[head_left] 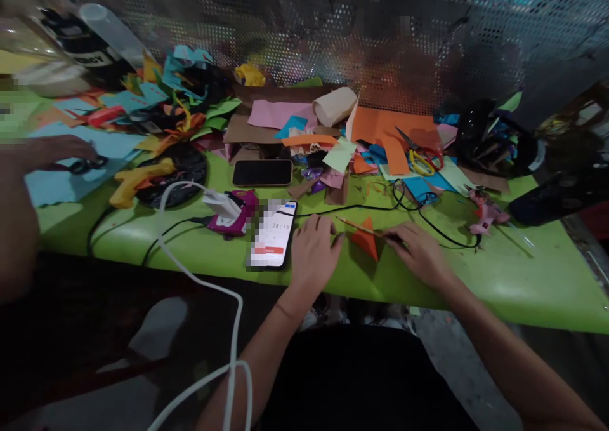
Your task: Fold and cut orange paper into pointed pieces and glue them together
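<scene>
Beside the bench (537,291), a black garment (361,380) is worn; left hand (314,253), right hand (421,253) and forearms (504,355) are left uncovered. Below the bench's edge, partly white shoes (380,315) are seen.

Orange paper piece (366,243), tan stick (353,224), green tabletop (547,278)

Left of the frame's centre, I see a yellow plastic glue gun (137,182) lying partly over a round black dish (189,172). Near mid-frame I have a dark-screened rectangular phone (262,172); right of centre, yellow-and-red-handled metal scissors (413,152); farther right, a pink pistol-shaped glue gun (486,214).
</scene>
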Motion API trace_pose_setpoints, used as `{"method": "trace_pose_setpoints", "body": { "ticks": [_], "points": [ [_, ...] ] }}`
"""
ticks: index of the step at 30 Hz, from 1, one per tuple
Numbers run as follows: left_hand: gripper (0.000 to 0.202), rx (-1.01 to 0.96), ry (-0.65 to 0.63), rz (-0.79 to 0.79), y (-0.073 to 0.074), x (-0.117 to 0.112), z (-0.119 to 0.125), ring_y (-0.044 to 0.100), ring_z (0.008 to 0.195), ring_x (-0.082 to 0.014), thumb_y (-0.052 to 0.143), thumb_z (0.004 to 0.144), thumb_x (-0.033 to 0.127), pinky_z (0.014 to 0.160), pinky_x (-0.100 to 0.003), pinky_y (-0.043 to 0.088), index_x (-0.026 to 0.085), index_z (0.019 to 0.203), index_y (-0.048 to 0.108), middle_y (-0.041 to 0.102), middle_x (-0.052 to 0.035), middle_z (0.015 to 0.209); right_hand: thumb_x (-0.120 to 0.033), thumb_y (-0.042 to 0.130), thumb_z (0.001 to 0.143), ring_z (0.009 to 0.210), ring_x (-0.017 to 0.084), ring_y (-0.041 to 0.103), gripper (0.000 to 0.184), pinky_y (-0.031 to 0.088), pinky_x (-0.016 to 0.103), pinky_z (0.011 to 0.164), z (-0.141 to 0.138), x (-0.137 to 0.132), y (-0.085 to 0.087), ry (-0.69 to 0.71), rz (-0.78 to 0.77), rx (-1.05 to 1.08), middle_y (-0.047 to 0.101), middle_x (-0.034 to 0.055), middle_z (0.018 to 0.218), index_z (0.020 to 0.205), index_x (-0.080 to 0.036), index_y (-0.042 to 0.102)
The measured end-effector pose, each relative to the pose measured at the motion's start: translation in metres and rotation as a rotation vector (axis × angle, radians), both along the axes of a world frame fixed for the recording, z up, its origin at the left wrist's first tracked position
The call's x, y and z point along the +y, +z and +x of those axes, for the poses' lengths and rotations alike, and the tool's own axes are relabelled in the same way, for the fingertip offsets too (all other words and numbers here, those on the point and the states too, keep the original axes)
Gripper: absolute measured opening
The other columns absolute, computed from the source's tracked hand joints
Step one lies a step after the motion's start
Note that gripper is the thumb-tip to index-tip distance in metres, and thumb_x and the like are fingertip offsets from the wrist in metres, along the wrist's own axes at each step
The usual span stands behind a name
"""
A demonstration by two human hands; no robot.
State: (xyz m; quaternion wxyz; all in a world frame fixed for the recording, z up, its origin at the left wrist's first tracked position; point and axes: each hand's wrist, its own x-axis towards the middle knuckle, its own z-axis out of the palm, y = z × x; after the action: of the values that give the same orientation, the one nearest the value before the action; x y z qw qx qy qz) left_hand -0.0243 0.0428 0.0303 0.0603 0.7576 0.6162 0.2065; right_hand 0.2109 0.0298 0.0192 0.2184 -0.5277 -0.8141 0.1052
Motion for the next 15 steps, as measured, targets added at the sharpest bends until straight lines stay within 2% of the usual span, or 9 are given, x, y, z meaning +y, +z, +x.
{"method": "trace_pose_setpoints", "body": {
  "ticks": [2,4,7,11,15],
  "points": [
    [0.012,-0.010,-0.024,0.056,0.000,-0.004,-0.005,0.058,0.096,-0.0260,0.067,0.086,0.022,0.080,-0.038,0.044,0.019,0.094,0.057,0.063,-0.0079,0.099,-0.029,0.050,0.099,0.089,0.025,0.061,0.018,0.047,0.037,0.076,0.000,0.001,-0.001,0.018,0.015,-0.035,0.069,0.0091,0.095,0.100,-0.019,0.065],
    [0.020,-0.012,-0.126,0.111,0.000,-0.007,-0.003,0.056,0.108,-0.0274,0.067,0.087,0.021,0.088,-0.040,0.042,0.021,0.106,0.060,0.064,-0.0088,0.113,-0.028,0.049,0.099,0.088,0.024,0.061,0.019,0.046,0.037,0.077,0.000,0.001,-0.001,0.033,0.020,-0.064,0.069,0.0089,0.094,0.100,-0.019,0.065],
    [0.029,0.006,-0.297,0.133,-0.003,-0.009,0.003,0.050,0.121,-0.0274,0.064,0.090,0.021,0.099,-0.044,0.036,0.027,0.118,0.060,0.061,-0.0056,0.130,-0.026,0.049,0.099,0.088,0.023,0.061,0.018,0.046,0.037,0.078,0.000,0.001,0.000,0.065,0.012,-0.106,0.068,0.0084,0.093,0.100,-0.019,0.066],
    [0.015,0.012,-0.359,0.096,-0.010,-0.009,0.007,0.055,0.114,-0.0246,0.057,0.094,0.023,0.097,-0.045,0.034,0.026,0.107,0.065,0.068,-0.0046,0.118,-0.025,0.052,0.098,0.085,0.022,0.061,0.015,0.044,0.035,0.075,0.001,-0.003,0.001,0.101,0.002,-0.149,0.069,0.0067,0.091,0.098,-0.021,0.067],
    [0.014,0.021,-0.388,0.096,-0.012,-0.009,0.005,0.057,0.105,-0.0225,0.054,0.095,0.019,0.095,-0.044,0.034,0.023,0.102,0.066,0.071,-0.0039,0.104,-0.023,0.055,0.096,0.090,0.024,0.060,0.014,0.042,0.036,0.077,-0.004,-0.012,0.006,0.075,0.080,-0.193,0.069,0.0081,0.098,0.106,-0.019,0.065]
  ]
}}
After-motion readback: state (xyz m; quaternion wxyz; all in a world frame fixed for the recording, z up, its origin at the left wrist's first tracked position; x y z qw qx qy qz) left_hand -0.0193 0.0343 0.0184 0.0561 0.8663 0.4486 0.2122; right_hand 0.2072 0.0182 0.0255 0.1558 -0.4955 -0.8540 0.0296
